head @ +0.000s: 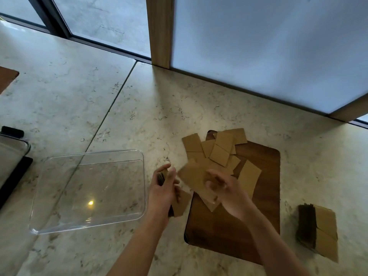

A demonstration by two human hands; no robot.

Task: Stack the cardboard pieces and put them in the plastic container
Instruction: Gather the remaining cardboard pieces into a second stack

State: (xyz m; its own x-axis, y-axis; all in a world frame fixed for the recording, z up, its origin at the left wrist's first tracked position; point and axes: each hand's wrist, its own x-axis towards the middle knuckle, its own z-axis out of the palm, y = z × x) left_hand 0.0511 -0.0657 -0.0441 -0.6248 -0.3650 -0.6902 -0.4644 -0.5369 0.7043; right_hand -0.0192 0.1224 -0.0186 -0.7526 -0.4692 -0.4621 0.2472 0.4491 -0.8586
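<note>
A person's left hand point(163, 186) is gripping a small stack of cardboard pieces point(180, 202), fingers point(166, 168) curled round its edges, just right of the clear plastic container point(45, 196) that is sitting on the marble bench point(119, 116). The right hand point(225, 188) is holding a single blurred cardboard piece point(192, 177) beside that stack, its fingers partly curled around it. Loose cardboard pieces point(217, 150) are lying scattered over the far end of a dark wooden board point(229, 232). A separate cardboard pile point(322, 226) is resting on the bench, right of the board.
</note>
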